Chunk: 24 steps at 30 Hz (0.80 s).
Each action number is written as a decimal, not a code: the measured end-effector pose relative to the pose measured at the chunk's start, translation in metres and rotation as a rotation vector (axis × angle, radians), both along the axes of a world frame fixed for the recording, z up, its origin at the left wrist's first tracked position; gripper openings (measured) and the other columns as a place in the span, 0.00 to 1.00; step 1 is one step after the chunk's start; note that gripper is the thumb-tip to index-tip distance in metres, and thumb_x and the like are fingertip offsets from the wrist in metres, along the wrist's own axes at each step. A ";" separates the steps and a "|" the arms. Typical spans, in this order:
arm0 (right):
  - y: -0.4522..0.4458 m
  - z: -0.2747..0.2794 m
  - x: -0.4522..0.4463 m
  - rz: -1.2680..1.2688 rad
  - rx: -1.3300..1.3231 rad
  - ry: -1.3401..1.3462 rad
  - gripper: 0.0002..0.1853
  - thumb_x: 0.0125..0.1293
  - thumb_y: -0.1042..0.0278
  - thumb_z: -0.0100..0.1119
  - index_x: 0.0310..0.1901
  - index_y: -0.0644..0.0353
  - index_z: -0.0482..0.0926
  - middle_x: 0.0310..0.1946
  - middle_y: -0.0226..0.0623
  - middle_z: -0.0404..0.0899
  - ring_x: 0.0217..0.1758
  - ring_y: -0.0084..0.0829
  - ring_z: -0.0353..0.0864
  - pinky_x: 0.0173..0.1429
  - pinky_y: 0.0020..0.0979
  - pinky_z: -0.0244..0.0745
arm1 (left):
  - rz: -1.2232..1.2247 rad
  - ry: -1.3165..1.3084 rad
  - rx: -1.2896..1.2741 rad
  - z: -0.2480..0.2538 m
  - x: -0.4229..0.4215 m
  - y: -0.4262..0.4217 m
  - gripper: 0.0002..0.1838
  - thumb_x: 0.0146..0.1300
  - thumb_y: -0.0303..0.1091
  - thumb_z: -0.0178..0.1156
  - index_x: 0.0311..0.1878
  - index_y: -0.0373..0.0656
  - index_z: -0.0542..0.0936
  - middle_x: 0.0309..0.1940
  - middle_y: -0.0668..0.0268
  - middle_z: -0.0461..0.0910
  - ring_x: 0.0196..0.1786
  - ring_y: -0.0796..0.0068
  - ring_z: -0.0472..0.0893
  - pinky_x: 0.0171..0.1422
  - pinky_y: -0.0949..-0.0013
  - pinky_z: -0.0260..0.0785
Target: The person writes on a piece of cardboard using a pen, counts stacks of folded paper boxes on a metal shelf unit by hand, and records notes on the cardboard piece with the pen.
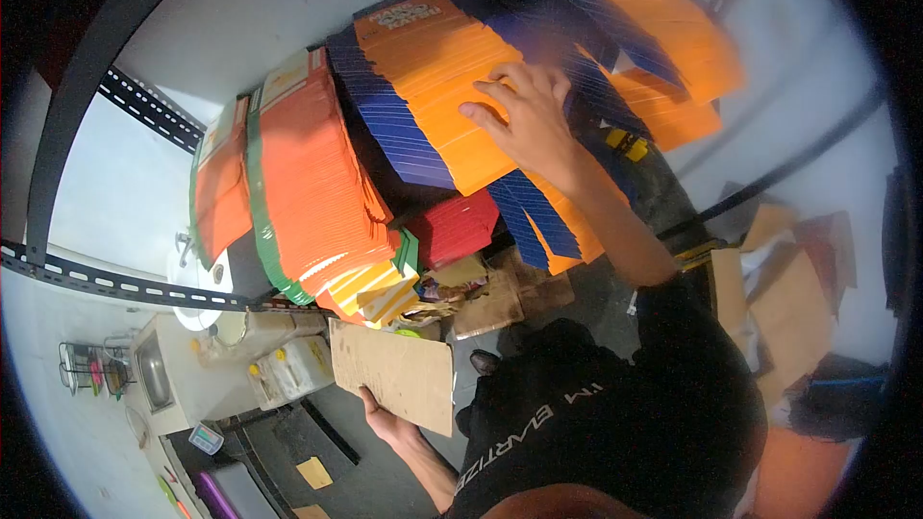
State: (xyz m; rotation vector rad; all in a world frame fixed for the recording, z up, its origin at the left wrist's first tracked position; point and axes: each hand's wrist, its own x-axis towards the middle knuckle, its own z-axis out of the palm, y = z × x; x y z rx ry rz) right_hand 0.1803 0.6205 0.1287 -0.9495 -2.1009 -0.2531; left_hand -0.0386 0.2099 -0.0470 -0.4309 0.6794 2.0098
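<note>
Dressed in a black shirt with pale lettering on it, closest to the camera. Gripping a flat cardboard sheet near its lower edge with the left hand, with the thumb on the near face and the other fingers hidden behind. Holding the sheet up above the floor, near the yellow-and-white bundle; not laid down anywhere. Reaching farther out with the right hand, opened wide with loosely bent fingers, over the orange-and-blue stack. Grasping nothing that shows there; hard to tell whether pressing on the stack or just hovering.

Largely arranged already, by the look of it, with the orange-and-blue stack and, to its left, the coral stack packed in close layers, and with a red stack lodged lower between them. Less tidy, seemingly, at the upper right, with another orange pile fanned and uneven. Impossible to judge how much is left, beyond the sheet in hand. Farthest off, at the lower left, just jugs near a sink.
</note>
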 end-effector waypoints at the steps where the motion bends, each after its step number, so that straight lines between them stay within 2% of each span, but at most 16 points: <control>1: 0.002 -0.001 -0.001 0.004 0.020 0.008 0.25 0.65 0.40 0.59 0.46 0.55 0.86 0.51 0.32 0.79 0.58 0.39 0.70 0.66 0.51 0.53 | 0.001 0.012 -0.015 0.001 -0.001 -0.001 0.27 0.78 0.46 0.45 0.72 0.38 0.66 0.69 0.54 0.70 0.70 0.52 0.71 0.74 0.46 0.62; 12: 0.013 0.004 -0.012 -0.030 0.009 0.002 0.27 0.66 0.37 0.57 0.50 0.53 0.85 0.51 0.34 0.80 0.59 0.40 0.70 0.67 0.51 0.52 | -0.003 0.004 0.001 -0.005 -0.016 -0.007 0.28 0.78 0.46 0.44 0.72 0.38 0.65 0.70 0.53 0.69 0.71 0.51 0.70 0.75 0.45 0.61; 18: 0.017 0.008 -0.016 -0.030 -0.069 -0.064 0.28 0.66 0.36 0.56 0.49 0.54 0.86 0.51 0.34 0.80 0.60 0.40 0.69 0.69 0.51 0.51 | -0.020 0.005 0.047 -0.004 -0.019 -0.007 0.28 0.78 0.46 0.43 0.73 0.38 0.64 0.71 0.53 0.68 0.71 0.51 0.69 0.75 0.45 0.61; 21: 0.025 0.004 -0.017 0.002 0.044 -0.020 0.28 0.66 0.35 0.57 0.47 0.55 0.86 0.50 0.34 0.81 0.61 0.41 0.69 0.69 0.50 0.51 | -0.024 -0.007 0.054 -0.009 -0.022 -0.009 0.28 0.79 0.46 0.43 0.73 0.38 0.64 0.71 0.53 0.68 0.71 0.51 0.69 0.76 0.45 0.60; 24: 0.031 0.005 -0.015 0.046 0.002 -0.043 0.29 0.65 0.35 0.57 0.47 0.56 0.86 0.50 0.36 0.82 0.61 0.42 0.69 0.69 0.49 0.51 | -0.022 0.003 0.003 -0.008 -0.023 -0.009 0.28 0.79 0.46 0.43 0.73 0.38 0.65 0.71 0.53 0.68 0.71 0.51 0.69 0.76 0.45 0.60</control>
